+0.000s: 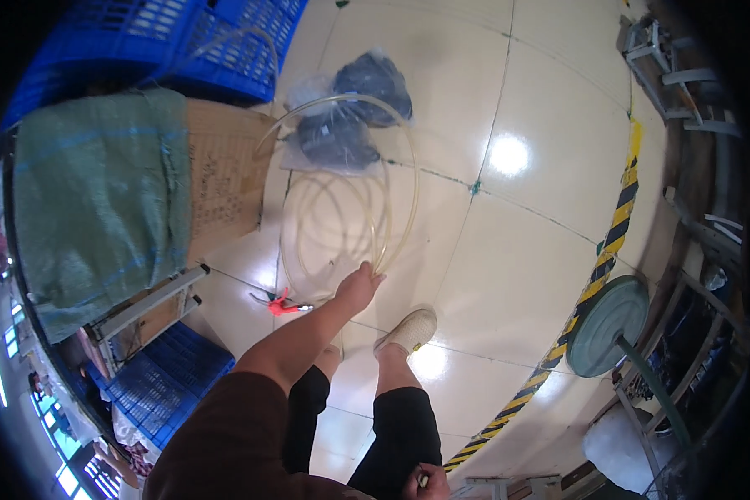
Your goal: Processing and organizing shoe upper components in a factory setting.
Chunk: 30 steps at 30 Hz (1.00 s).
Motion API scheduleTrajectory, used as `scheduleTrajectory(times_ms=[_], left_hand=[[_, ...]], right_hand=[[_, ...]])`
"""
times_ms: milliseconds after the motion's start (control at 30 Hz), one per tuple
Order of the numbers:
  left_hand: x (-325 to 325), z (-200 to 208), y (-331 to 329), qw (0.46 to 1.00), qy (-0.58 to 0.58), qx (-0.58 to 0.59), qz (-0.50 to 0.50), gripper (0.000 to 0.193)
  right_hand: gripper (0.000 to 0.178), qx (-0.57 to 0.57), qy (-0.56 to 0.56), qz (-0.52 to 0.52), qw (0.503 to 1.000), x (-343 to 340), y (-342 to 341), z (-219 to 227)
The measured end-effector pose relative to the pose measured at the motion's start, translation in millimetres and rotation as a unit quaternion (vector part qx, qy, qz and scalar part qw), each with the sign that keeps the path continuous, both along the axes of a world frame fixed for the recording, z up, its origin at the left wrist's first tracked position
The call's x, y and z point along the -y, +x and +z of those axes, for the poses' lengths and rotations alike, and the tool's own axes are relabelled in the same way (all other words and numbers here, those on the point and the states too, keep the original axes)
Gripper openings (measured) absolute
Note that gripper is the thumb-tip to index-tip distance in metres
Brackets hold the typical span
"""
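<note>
Left grip (361, 287) pinches the hose (415, 179) where loops meet, likely keeping them together; right grip (430, 487) curls around a small object (423, 481).

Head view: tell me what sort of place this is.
Most likely a workshop or warehouse: yellow-and-black striped tape runs across the tiled floor, with blue plastic crates and a cardboard box at the left.

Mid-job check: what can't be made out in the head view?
Head view:
- Small item in the right hand: too small to identify; lower edge crops the hand.
- Hose inside the left hand: covered by the grip.
- Bags: glossy plastic obscures their contents.
- Beneath green cloth: hidden by it.
</note>
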State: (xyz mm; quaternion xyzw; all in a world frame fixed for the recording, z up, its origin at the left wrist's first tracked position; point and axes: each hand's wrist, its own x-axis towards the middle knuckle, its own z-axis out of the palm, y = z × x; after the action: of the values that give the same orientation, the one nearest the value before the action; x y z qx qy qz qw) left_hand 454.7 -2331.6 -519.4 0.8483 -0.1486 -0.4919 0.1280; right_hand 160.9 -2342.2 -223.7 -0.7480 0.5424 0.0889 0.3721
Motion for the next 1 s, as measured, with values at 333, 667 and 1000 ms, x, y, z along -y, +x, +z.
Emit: scheduleTrajectory(times_ms=[333,667,1000], left_hand=[[67,221,69,0.967,-0.182,0.074,0.159,0.028],[245,367,238,0.906,-0.329,0.260,-0.047,0.019],[351,267,369,0.887,-0.304,0.295,-0.185,0.029]], right_hand=[[0.011,-0.030,0.076,0.024,0.996,14,36,-28],[0.017,-0.132,0.110,0.008,0.985,59,67,-50],[0.017,-0.200,0.151,-0.042,0.967,45,138,-56]])
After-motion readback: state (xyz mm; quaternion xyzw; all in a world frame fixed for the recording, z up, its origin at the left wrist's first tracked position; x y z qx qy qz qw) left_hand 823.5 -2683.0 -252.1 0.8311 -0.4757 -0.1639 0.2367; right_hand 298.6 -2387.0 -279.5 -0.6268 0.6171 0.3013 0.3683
